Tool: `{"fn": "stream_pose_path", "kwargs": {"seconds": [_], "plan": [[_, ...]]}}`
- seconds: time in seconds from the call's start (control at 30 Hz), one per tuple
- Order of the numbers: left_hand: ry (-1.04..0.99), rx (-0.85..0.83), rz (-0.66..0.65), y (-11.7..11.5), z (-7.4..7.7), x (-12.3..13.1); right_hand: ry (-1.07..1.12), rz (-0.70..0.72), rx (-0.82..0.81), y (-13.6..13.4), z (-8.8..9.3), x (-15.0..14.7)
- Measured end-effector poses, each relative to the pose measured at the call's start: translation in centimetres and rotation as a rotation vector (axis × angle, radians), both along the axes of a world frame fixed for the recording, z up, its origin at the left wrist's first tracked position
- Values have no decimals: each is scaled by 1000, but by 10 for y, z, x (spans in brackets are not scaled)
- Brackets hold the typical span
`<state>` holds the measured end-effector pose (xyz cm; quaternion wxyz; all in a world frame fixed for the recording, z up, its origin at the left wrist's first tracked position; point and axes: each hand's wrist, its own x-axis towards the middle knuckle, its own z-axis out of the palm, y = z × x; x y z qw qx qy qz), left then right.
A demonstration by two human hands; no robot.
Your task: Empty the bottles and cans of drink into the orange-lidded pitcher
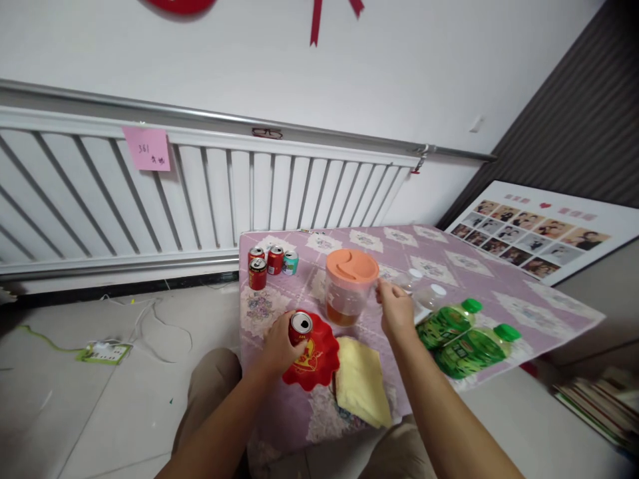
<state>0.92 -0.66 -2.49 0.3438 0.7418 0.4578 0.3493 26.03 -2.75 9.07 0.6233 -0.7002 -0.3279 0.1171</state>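
Observation:
My left hand [279,346] is wrapped round an opened red can [300,324], upright over a red scalloped plate [319,362] with yellow markings. My right hand [395,307] is closed at the right side of a clear pitcher [344,299], where its handle would be; the handle itself is mostly hidden by the fingers. The pitcher has an orange lid [352,265] and some amber liquid at the bottom. A folded yellow cloth [362,382] lies right of the plate, near the table's front edge.
Red cans [257,274] and a teal can [290,263] stand at the back left of the table [424,243]. Green bottles [472,349] and clear containers with white caps [432,295] are on the right. A white radiator [210,193] runs behind.

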Motion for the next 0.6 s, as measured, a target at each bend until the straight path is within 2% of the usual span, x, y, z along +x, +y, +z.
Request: {"fn": "stream_pose_path", "kwargs": {"seconds": [0.13, 0.23, 0.6], "plan": [[-34, -1, 0, 2, -4, 0, 55, -60, 49, 11, -29, -4], [-64, 13, -15, 2, -5, 0, 92, -100, 75, 16, -44, -7], [-79, 8, -36, 7, -15, -1, 130, -89, 97, 22, -58, -3]]}}
